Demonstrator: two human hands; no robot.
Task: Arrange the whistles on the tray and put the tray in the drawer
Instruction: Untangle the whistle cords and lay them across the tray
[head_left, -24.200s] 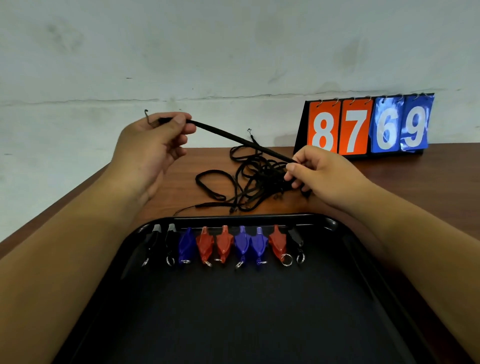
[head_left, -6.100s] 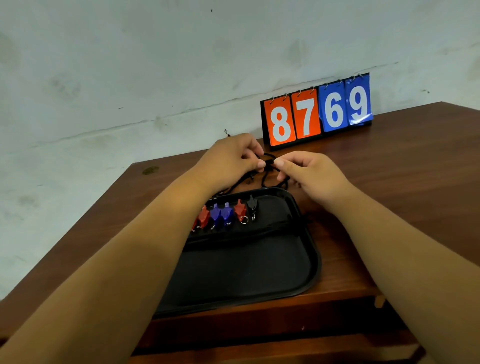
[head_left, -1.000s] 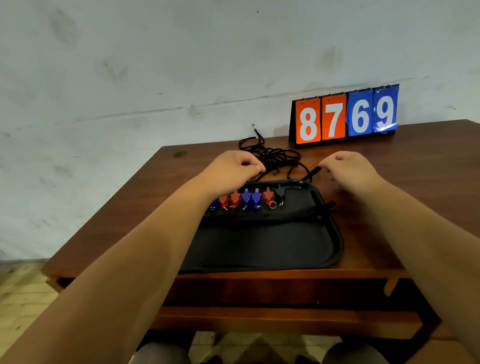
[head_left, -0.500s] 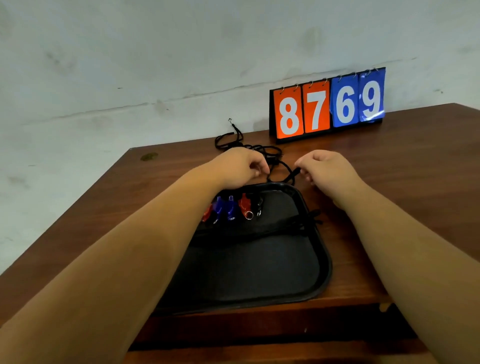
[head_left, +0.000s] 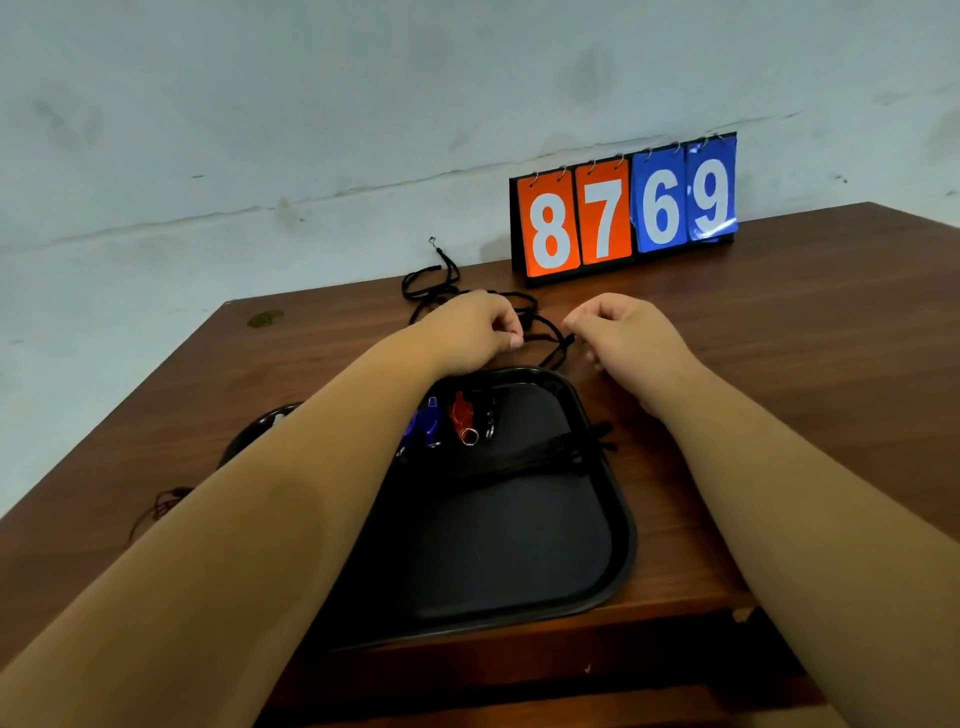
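Note:
A black tray (head_left: 519, 561) lies on the wooden table in front of me. Along its far edge stands a row of whistles; a blue one (head_left: 431, 421), a red one (head_left: 461, 413) and a black one (head_left: 489, 415) show, the others hidden by my left forearm. A bundle of straightened black lanyards (head_left: 545, 457) lies across the tray. Behind the tray sits a tangled pile of black lanyards (head_left: 439, 283). My left hand (head_left: 472, 332) and my right hand (head_left: 623, 332) hover just past the tray's far rim, fingers curled, each pinching one end of a lanyard (head_left: 545, 338) from the pile.
An orange and blue flip scoreboard (head_left: 623, 208) reading 8769 stands against the wall at the back. A dark object (head_left: 260, 431) and a loose cord (head_left: 156, 509) lie at the left, partly behind my forearm. The drawer front (head_left: 519, 675) shows below the table edge.
My right hand has closed its fingers on the lanyard's end near the tray's far corner. My left hand stays at the pile. The view has shifted slightly.

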